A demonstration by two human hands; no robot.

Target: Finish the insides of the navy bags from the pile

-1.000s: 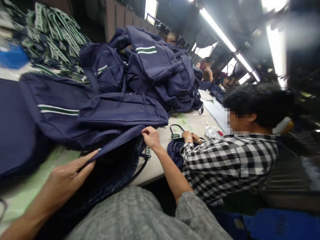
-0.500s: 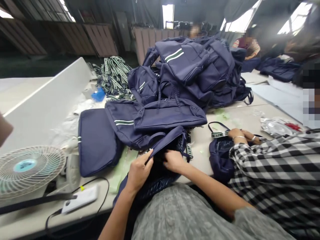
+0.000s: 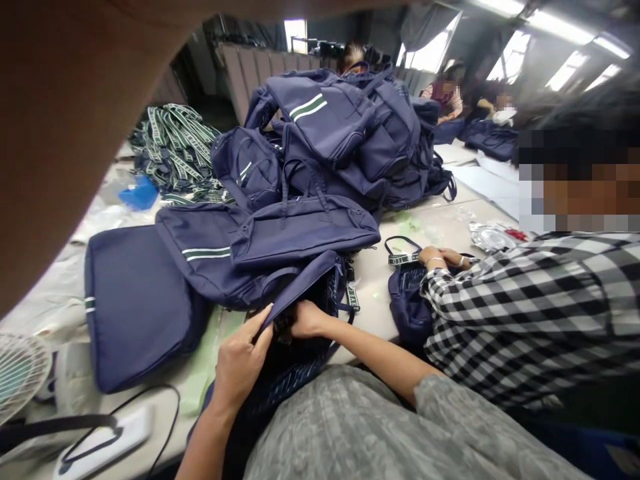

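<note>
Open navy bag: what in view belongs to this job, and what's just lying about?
Belongs:
open navy bag, left hand pinching its edge, right hand in its opening
probably the piled navy bags and green-and-white straps

Seemingly just lying about:
fan
blue object
white device

One head-worn view, forward and down, close above the hands (image 3: 241,360).
</note>
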